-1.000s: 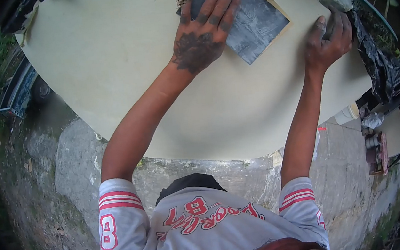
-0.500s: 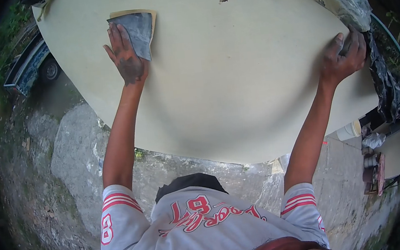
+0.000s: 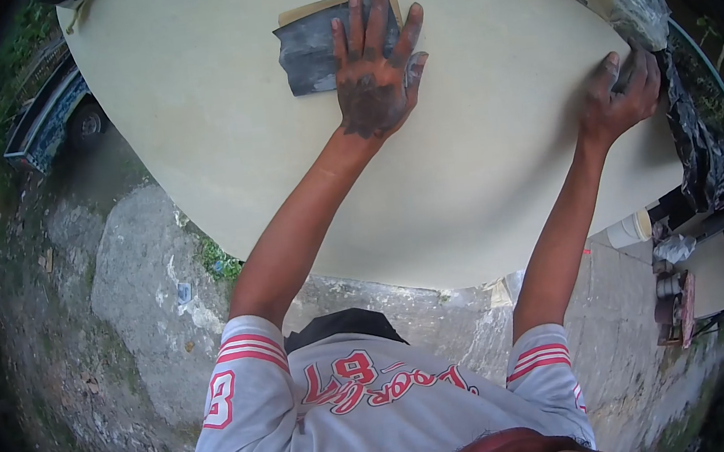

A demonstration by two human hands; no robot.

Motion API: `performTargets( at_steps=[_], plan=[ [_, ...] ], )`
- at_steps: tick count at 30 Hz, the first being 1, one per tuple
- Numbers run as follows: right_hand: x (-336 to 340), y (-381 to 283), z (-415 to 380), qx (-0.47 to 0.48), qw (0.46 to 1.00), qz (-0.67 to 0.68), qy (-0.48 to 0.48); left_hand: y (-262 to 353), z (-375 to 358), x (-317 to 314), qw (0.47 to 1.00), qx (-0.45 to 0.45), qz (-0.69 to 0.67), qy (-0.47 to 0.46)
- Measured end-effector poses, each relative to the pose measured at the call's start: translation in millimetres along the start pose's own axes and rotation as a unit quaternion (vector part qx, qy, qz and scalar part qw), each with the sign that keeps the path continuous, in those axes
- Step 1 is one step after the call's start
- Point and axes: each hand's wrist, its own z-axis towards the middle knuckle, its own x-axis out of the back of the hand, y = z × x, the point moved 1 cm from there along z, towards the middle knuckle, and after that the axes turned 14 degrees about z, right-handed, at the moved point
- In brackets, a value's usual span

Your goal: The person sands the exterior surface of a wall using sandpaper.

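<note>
Left hand spread flat on sandpaper near board far edge; right hand curled over right edge. Sheet likely to buckle or slip.

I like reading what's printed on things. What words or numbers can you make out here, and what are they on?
"8": red numeral on the left sleeve of the grey jersey.
"87": red number on the jersey's front, seen upside down.
Red script lettering beneath it: upside down and too distorted to read.
Sandpaper and pale board: no text visible.
</note>
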Motion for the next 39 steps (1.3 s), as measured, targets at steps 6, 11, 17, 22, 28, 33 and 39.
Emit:
performTargets(
  at_steps=[6,11,17,22,28,33,39],
  plan=[
    [8.4,-4.9,1.9,0.008,0.999,-0.018,-0.030,-24.8,-22.6,-15.2,0.993,0.069,-0.080,0.055],
    [4.1,-11.5,2.4,-0.001,0.999,-0.040,-0.010,-46.9,-27.5,-7.3,0.998,0.054,-0.018,0.022],
    [-4.3,-4.9,-2.4,-0.035,0.999,-0.004,0.013,-54.6,2.3,-2.8,0.993,0.102,-0.038,0.053],
    [-6.4,-4.6,-2.7,-0.034,0.999,-0.005,0.020,23.9,-39.6,1.3,0.995,-0.056,-0.070,-0.050],
    [-1.5,-3.5,-2.2,-0.023,1.000,-0.003,0.008,31.2,-85.9,-9.9,0.970,-0.240,-0.014,-0.038],
    [2.7,-1.4,-3.8,-0.025,0.999,-0.020,-0.024,-44.3,-66.2,-1.8,0.962,-0.265,0.056,-0.023],
    [-2.7,-1.4,-4.4,-0.015,1.000,-0.024,0.003,-124.8,-43.5,7.7,0.997,-0.045,0.063,0.004]
  ],
)
